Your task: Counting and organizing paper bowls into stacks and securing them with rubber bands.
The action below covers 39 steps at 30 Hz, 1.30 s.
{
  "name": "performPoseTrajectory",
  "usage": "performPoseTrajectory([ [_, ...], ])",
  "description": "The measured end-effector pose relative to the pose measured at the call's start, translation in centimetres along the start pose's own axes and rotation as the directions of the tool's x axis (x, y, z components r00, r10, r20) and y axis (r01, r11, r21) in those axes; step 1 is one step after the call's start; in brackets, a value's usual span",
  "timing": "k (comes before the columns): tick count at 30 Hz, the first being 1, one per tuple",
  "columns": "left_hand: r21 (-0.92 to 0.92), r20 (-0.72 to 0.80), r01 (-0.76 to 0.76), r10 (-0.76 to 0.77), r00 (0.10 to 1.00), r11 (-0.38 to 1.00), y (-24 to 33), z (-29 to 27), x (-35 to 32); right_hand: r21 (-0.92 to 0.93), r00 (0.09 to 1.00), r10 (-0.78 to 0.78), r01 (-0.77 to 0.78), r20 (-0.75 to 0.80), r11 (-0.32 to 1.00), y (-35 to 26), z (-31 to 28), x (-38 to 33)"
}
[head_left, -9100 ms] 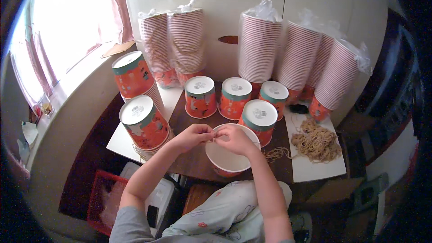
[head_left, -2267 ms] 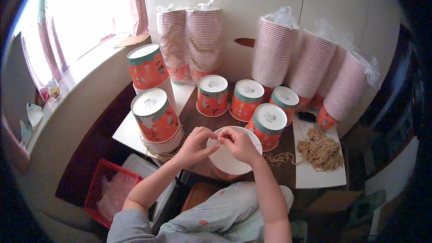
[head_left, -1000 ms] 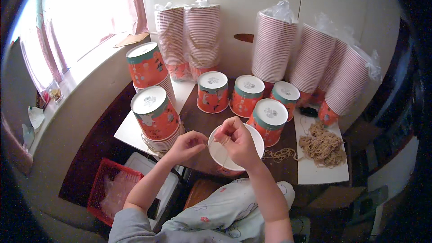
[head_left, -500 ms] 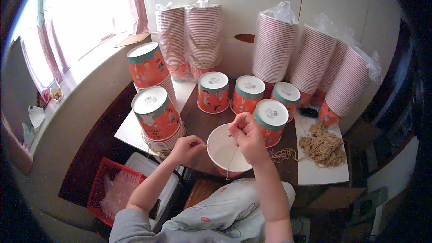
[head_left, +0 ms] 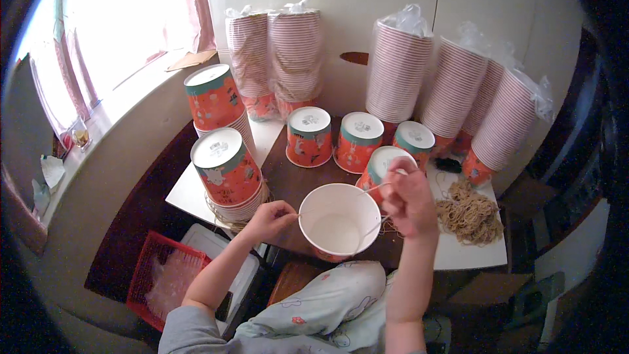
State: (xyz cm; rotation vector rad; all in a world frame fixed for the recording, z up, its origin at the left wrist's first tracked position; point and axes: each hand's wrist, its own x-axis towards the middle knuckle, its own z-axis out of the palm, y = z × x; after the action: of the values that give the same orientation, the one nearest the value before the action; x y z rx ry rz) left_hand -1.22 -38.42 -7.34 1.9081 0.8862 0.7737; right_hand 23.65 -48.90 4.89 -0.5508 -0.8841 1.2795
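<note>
A white-lined paper bucket (head_left: 331, 226) stands mouth up at the table's near edge, in front of my lap. At the left of its rim my left hand (head_left: 272, 220) is closed in a pinch on a thin string (head_left: 372, 231). The string crosses the bucket's mouth toward my right hand (head_left: 413, 202). That hand is raised beyond the right of the rim, its fingers curled round the string and partly blurred. Part of the string hangs in a loop over the bucket's right side. Behind my right hand, an upturned orange bucket (head_left: 375, 172) is partly covered.
Tangled tan twine (head_left: 470, 215) lies on the white board at right. Several upturned orange buckets (head_left: 308, 147) stand behind. Bagged stacks of buckets (head_left: 398, 72) line the wall. Two more stacks (head_left: 230, 174) rise at left, above a red basket (head_left: 141, 282).
My right hand has swung right from above the bucket, drawing the string along. My left hand stays near the rim. The bucket's mouth shows more fully.
</note>
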Motion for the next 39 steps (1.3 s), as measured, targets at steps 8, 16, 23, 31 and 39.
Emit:
performPoseTrajectory([
  [8, 0.005, 0.299, 0.017, -0.017, 0.954, 1.000, 1.2, -2.7, 3.2, 0.179, 0.893, -0.400, 0.368, 0.206, 0.912, -4.2, -2.9, -3.5],
  [16, 0.374, 0.570, -0.719, 0.466, 0.677, 0.586, 6.9, 3.4, 11.4, -0.054, 0.827, -0.339, 0.404, 0.449, 0.913, -3.3, -2.1, -3.7],
  [23, 0.594, 0.682, -0.696, 0.207, 0.701, 0.403, 8.6, 7.2, 13.7, -0.450, 0.965, -0.154, 0.237, 0.213, 0.861, -2.8, -0.7, -2.7],
  [31, 0.700, 0.373, -0.312, 0.043, 0.927, 0.643, 4.3, 2.2, 12.7, -0.894, 0.907, -0.352, 0.340, 0.230, 0.293, 0.2, -2.3, 0.4],
  [39, -0.449, 0.345, 0.271, -0.115, 0.932, 0.851, 3.1, 7.0, 4.1, -0.985, 0.977, -0.176, 0.136, 0.116, 0.106, 3.8, -2.4, 1.8],
])
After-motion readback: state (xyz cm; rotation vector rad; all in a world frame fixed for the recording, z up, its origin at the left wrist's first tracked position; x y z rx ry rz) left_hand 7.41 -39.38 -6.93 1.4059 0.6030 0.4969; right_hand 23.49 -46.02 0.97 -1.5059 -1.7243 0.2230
